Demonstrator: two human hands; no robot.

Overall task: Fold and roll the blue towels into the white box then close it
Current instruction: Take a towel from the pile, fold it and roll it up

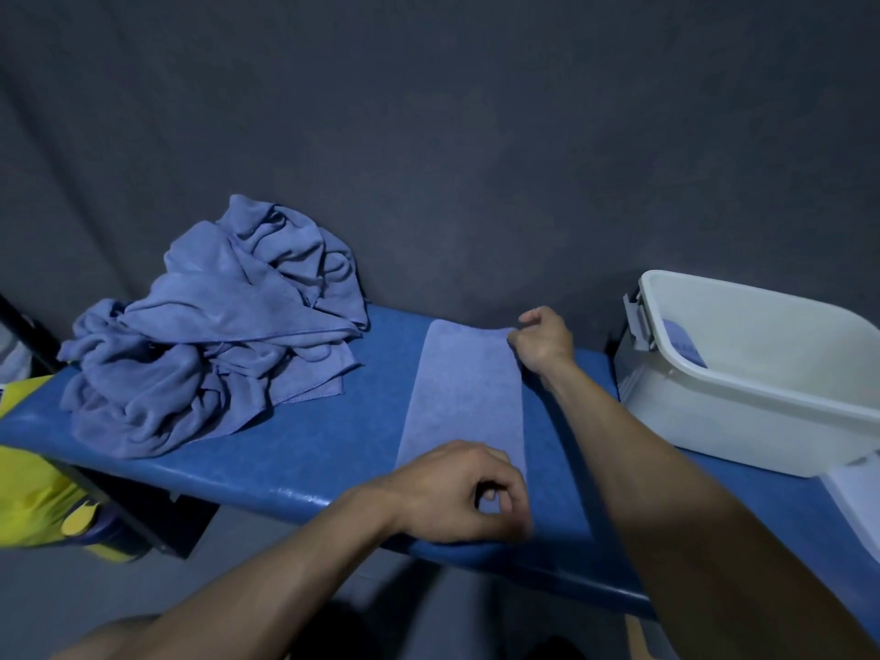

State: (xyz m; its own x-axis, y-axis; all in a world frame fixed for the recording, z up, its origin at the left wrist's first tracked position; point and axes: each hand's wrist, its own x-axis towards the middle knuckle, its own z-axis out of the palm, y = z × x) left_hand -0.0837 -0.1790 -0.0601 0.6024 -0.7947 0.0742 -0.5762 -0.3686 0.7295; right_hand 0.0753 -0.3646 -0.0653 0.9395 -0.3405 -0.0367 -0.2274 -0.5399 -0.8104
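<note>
My folded towel (462,397) lies as a strip at frame centre: soft, light, limp. My right hand (543,340) pinches its far corner; my left hand (457,493) looks, through blur, pinched on the near end. I'd grip corners. White box (743,402) sits at right.

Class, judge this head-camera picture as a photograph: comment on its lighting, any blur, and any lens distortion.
Head view: dim, bluish light with darkened corners; the left hand looks motion-smeared at its fingers, while the folded towel and right hand are sharper; wide-angle bending curves the blue table edge and stretches the white box.
</note>
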